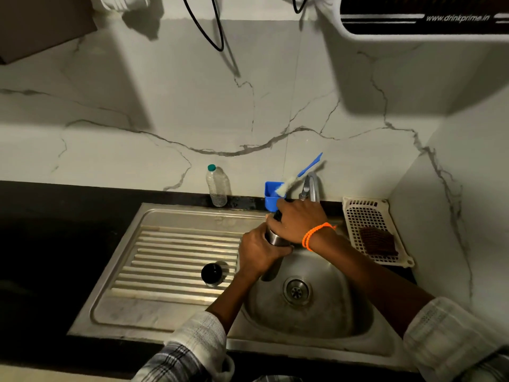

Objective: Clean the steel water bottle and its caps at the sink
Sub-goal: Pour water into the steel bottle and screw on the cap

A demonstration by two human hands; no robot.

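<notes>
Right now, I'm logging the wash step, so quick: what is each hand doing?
Left hand: grips the body of the steel water bottle over the sink basin.
Right hand: curled over the bottle's top; what it holds cannot be told.

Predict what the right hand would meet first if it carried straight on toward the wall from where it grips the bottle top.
Probably the blue holder with its brush, just beyond the right hand; the tap stands close beside that line. Depth is unclear.
</notes>
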